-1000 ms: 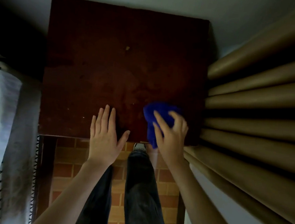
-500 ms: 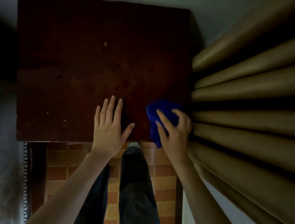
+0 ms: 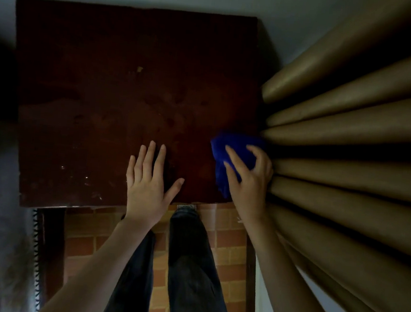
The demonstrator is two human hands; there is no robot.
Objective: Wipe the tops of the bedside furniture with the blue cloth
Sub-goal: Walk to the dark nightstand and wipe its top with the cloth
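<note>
A bunched bright-blue cloth (image 3: 234, 153) sits at the right near corner of a dark reddish-brown square wooden bench (image 3: 119, 103), grasped by the right hand (image 3: 248, 182). The left hand (image 3: 147, 188) rests flat and released on the near edge. Tan pleated curtains (image 3: 349, 143) hang just beside the cloth.

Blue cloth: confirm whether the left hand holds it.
No, the blue cloth sits under the right hand; the left hand lies flat and empty on the tabletop.
</note>
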